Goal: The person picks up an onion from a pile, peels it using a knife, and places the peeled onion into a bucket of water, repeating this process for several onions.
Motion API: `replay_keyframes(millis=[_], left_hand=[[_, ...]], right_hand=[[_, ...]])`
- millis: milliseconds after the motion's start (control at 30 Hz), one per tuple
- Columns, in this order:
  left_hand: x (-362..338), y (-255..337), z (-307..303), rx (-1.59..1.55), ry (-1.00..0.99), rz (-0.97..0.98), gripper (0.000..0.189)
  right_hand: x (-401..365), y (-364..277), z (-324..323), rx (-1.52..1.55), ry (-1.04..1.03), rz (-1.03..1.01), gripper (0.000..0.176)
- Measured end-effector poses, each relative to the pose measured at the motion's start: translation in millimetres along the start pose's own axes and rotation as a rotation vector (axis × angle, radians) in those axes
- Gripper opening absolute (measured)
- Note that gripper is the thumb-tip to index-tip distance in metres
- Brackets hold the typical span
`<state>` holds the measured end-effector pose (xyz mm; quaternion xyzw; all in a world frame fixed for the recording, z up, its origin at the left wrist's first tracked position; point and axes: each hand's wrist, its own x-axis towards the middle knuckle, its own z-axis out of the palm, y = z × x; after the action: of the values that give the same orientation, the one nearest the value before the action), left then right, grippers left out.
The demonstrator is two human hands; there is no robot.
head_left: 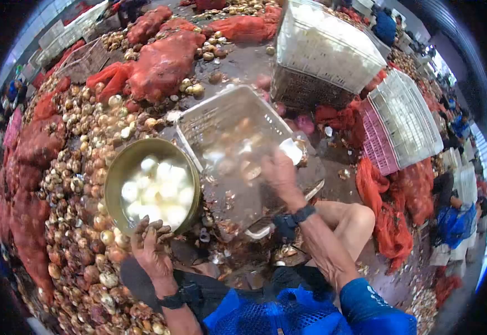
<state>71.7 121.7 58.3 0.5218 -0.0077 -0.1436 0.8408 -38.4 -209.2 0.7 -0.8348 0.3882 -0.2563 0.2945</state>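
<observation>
My left hand (151,245) is at the near rim of a round olive-coloured tub (112,192), its fingers apart and nothing in them. Inside the tub lie several white peeled onions (168,190). Smeared by motion, my right hand (281,173) is over the near right side of a pale plastic crate (199,114). A white onion (291,151) shows right beside its fingers; whether they grip it is unclear. Blurred onions and peel (243,142) lie in the crate.
Unpeeled onions (82,190) cover the floor at left. Red mesh sacks (165,64) lie behind the tub, with another red sack (386,218) at right. Tall white crates (327,44) stand beyond the crate. Other people (456,223) sit at the far right.
</observation>
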Motion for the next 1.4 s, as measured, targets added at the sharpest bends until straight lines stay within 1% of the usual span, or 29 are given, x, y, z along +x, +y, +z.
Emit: replay_keyframes(millis=[67, 100, 167, 200, 233, 300, 333, 400, 433, 500, 533, 567, 600, 633, 667, 700, 767, 800, 833, 867, 900, 967, 1033, 1100, 1167, 1233, 1300, 1333, 1400], left_hand=[[1, 1, 1, 0.031, 0.004, 0.025, 0.034], [1, 2, 1, 0.025, 0.027, 0.032, 0.034], [-2, 6, 3, 0.052, -0.017, 0.040, 0.035], [-4, 6, 1, 0.076, -0.003, 0.057, 0.036], [-7, 15, 5, 0.016, 0.018, 0.013, 0.036], [-9, 18, 0, 0.120, 0.048, 0.162, 0.034], [-7, 14, -8, 0.047, -0.005, 0.120, 0.035], [-16, 43, -4, -0.058, -0.017, 0.116, 0.040], [-15, 51, -11, -0.004, -0.105, 0.207, 0.042], [-18, 60, -39, -0.011, -0.049, 0.378, 0.043], [-18, 67, -54, 0.041, 0.011, 0.427, 0.042], [-20, 73, -70, 0.095, 0.071, 0.469, 0.041], [-25, 78, -79, 0.108, 0.360, 0.394, 0.037], [-27, 81, -115, 0.289, 0.405, 0.349, 0.037], [-29, 78, -132, 0.221, 0.531, 0.339, 0.036], [-32, 72, -149, 0.151, 0.657, 0.328, 0.036], [-47, 38, -225, 0.316, 0.784, 0.175, 0.037], [-54, 23, -247, 0.318, 0.867, 0.141, 0.037], [-66, 3, -275, 0.322, 0.954, 0.104, 0.038], [-92, -51, -354, 0.660, 0.906, 0.162, 0.038], [-96, -28, -311, 0.613, 1.029, -0.143, 0.041], [-120, -61, -330, 0.738, 1.066, -0.217, 0.045], [-135, -118, -370, 0.797, 1.016, -0.112, 0.048], [-125, -132, -379, 0.854, 0.956, -0.004, 0.051], [-80, -113, -358, 0.863, 0.812, -0.120, 0.058], [-27, -47, -291, 0.926, 0.818, -0.283, 0.057], [15, -69, -320, 0.920, 0.673, 0.206, 0.067], [35, -68, -327, 0.919, 0.668, 0.213, 0.067], [71, -63, -341, 1.438, 0.566, 0.289, 0.069]], right_hand=[[5, -3, -35, -0.204, 0.183, -0.006, 0.030], [7, 25, -39, -0.234, 0.244, 0.070, 0.031], [7, 69, -42, -0.324, 0.249, 0.143, 0.031], [6, 91, -37, -0.201, 0.270, 0.149, 0.034], [11, 108, -32, -0.415, 0.120, 0.296, 0.037], [24, 133, -12, -0.174, -0.020, 0.403, 0.035], [29, 117, -12, -0.175, 0.049, 0.269, 0.036], [55, 140, 8, -0.186, -0.168, 0.217, 0.044], [63, 129, 20, -0.130, -0.142, 0.135, 0.049], [45, 20, 8, 0.048, -0.266, 0.070, 0.052], [56, 29, 20, -0.123, -0.259, 0.082, 0.054], [73, 60, 33, -0.080, -0.325, 0.113, 0.052], [66, 52, 34, -0.038, -0.340, 0.091, 0.051], [55, 30, 27, 0.005, -0.349, 0.072, 0.049], [41, -1, 22, 0.013, -0.341, 0.166, 0.041], [36, 9, 25, 0.003, -0.349, 0.165, 0.041], [26, 37, 34, 0.074, -0.310, -0.004, 0.037], [-3, -24, 17, 0.081, -0.402, 0.143, 0.035], [-9, -18, 20, 0.070, -0.418, 0.143, 0.035], [-19, -3, 24, 0.151, -0.402, 0.115, 0.034], [-28, 16, 29, 0.232, -0.384, 0.089, 0.033], [-31, 62, 40, 0.130, -0.361, 0.144, 0.031], [-39, 77, 42, 0.073, -0.383, 0.018, 0.032], [-45, 58, 43, 0.162, -0.366, 0.035, 0.031], [-44, 72, 45, 0.018, -0.359, -0.055, 0.030], [-50, 58, 45, 0.073, -0.388, 0.060, 0.030], [-56, 32, 42, -0.105, -0.320, -0.117, 0.032], [-52, 47, 41, -0.129, -0.330, -0.112, 0.032], [-59, 25, 41, -0.101, -0.302, -0.117, 0.030]])
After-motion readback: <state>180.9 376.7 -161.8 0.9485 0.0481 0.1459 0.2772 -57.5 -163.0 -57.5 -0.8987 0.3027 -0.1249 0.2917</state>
